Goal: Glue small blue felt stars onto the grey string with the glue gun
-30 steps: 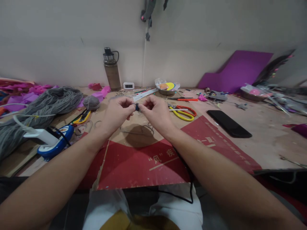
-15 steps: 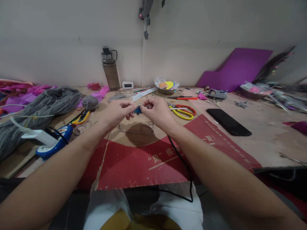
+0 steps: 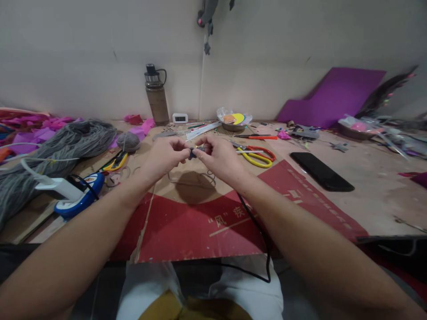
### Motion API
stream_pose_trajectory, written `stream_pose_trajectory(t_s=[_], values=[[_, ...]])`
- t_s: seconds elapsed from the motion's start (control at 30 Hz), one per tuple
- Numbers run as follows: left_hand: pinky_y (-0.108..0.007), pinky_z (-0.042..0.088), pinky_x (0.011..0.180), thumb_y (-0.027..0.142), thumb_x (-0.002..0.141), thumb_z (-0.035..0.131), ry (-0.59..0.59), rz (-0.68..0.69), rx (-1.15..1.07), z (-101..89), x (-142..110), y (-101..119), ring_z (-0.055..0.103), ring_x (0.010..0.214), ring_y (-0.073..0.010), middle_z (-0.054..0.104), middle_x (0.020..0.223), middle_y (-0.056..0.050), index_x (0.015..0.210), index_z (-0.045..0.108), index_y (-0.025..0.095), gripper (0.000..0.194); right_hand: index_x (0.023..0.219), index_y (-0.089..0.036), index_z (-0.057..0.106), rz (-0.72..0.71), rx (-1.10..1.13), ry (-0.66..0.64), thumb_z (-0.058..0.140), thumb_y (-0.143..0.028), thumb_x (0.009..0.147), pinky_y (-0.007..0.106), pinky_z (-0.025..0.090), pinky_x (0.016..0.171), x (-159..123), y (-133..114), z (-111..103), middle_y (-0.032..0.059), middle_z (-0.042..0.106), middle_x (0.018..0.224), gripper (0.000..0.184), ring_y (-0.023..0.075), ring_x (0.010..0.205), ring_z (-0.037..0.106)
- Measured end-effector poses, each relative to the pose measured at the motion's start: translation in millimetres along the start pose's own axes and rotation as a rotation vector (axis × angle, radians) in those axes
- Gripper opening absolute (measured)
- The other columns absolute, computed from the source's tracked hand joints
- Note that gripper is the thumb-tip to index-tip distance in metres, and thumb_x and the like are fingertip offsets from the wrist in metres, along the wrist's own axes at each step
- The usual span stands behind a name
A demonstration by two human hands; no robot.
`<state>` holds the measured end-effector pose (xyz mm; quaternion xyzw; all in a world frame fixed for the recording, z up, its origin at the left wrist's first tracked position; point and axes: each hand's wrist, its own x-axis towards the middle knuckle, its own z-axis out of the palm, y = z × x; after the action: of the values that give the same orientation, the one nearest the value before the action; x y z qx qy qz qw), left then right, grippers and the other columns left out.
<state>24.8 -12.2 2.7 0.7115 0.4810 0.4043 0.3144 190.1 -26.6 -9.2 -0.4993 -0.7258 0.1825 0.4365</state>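
Note:
My left hand and my right hand meet over the cardboard, fingertips almost touching. Between them they pinch a small dark grey-blue piece, mostly hidden by the fingers; its kind is too small to make out. A thin grey strand of yarn lies curled on the cardboard below, in the shadow of the hands. Just right of my right hand rest scissors with red and yellow handles, a thin white stick lying across them.
At left are a grey yarn skein, a yarn ball, yellow-handled pliers or snips and a blue power socket. A bottle stands by the wall. A black phone lies right. A black cable crosses the cardboard.
The whole view has shifted slightly. The pinched piece showed bright blue before and now looks darker and greyer, as if turned between the fingers. Both hands keep their pinch.

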Motion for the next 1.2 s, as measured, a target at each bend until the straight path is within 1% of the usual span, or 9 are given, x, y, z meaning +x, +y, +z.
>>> stream_pose_trajectory(t_s=[0.07,0.2,0.4,0.53,0.8,0.97,1.07,1.13,1.2], values=[[-0.020,0.038,0.046,0.019,0.069,0.064,0.059,-0.002,-0.009,0.1,0.2,1.4,0.051,0.048,-0.0090,0.061,0.056,0.001,0.071,0.067,0.016,0.005,0.094,-0.018,0.058,-0.025,0.014,0.026,0.062,-0.025,0.080,0.027,0.036,0.062,-1.4,0.6,1.6,-0.0024,0.054,0.070,0.016,0.0129,0.064,0.048],[-0.021,0.040,0.048,0.016,0.067,0.064,0.150,0.003,-0.032,1.5,0.8,2.0,0.053,0.050,-0.0092,0.062,0.057,0.001,0.073,0.065,0.016,0.006,0.080,-0.019,0.056,-0.096,-0.002,0.065,0.057,-0.019,0.082,0.028,0.037,0.066,-3.3,1.8,6.4,0.0001,0.058,0.075,0.002,0.0136,0.069,0.050],[-0.020,0.039,0.045,0.021,0.070,0.066,0.170,0.019,-0.124,4.4,2.1,-3.1,0.054,0.050,-0.0094,0.062,0.058,0.001,0.076,0.064,0.016,0.008,0.070,-0.019,0.057,-0.028,0.035,0.072,0.051,-0.030,0.089,0.028,0.034,0.063,-2.1,1.0,8.7,-0.0004,0.057,0.067,0.023,0.0130,0.063,0.047],[-0.020,0.038,0.044,0.022,0.071,0.065,0.176,-0.028,-0.222,6.9,2.9,-4.6,0.054,0.049,-0.0091,0.060,0.056,0.000,0.075,0.063,0.016,0.007,0.070,-0.019,0.059,-0.005,0.061,0.031,0.049,-0.032,0.090,0.028,0.033,0.061,-1.4,1.9,11.3,-0.0009,0.057,0.064,0.026,0.0124,0.061,0.047],[-0.017,0.037,0.043,0.022,0.072,0.065,0.275,-0.056,-0.389,3.1,8.8,-12.8,0.062,0.057,-0.0094,0.061,0.068,0.001,0.078,0.059,0.016,0.010,0.074,-0.020,0.059,-0.039,0.136,-0.183,0.045,-0.028,0.090,0.025,0.034,0.059,-8.7,-0.1,21.8,-0.0020,0.056,0.063,0.022,0.0121,0.061,0.049],[-0.015,0.038,0.040,0.021,0.075,0.064,0.275,-0.170,-0.605,0.3,10.9,-12.1,0.066,0.056,-0.0101,0.059,0.069,0.003,0.080,0.055,0.017,0.011,0.074,-0.019,0.059,-0.141,-0.017,-0.281,0.045,-0.022,0.091,0.025,0.036,0.062,-16.7,-5.6,28.1,0.0013,0.063,0.072,0.023,0.0129,0.067,0.052],[-0.014,0.041,0.041,0.014,0.077,0.061,0.312,-0.215,-0.729,-0.7,13.3,-10.6,0.064,0.053,-0.0086,0.060,0.065,0.002,0.076,0.055,0.016,0.007,0.082,-0.018,0.065,-0.238,-0.146,-0.401,0.045,-0.016,0.092,0.025,0.038,0.070,-19.1,-8.2,28.9,0.0048,0.068,0.083,0.022,0.0146,0.077,0.057],[-0.013,0.044,0.043,0.011,0.078,0.059,0.346,-0.228,-0.772,-2.8,15.8,-11.4,0.062,0.050,-0.0073,0.060,0.063,0.002,0.073,0.056,0.015,0.007,0.083,-0.017,0.069,-0.352,-0.224,-0.502,0.049,-0.023,0.093,0.026,0.039,0.074,-18.6,-10.4,24.3,0.0062,0.068,0.086,0.023,0.0154,0.080,0.058],[-0.014,0.046,0.044,0.010,0.079,0.058,0.376,-0.232,-0.797,-5.9,18.4,-13.3,0.062,0.050,-0.0074,0.061,0.062,0.001,0.073,0.057,0.014,0.008,0.079,-0.017,0.070,-0.421,-0.257,-0.534,0.051,-0.035,0.095,0.026,0.039,0.074,-15.5,-11.8,14.1,0.0064,0.068,0.085,0.031,0.0155,0.079,0.058]])
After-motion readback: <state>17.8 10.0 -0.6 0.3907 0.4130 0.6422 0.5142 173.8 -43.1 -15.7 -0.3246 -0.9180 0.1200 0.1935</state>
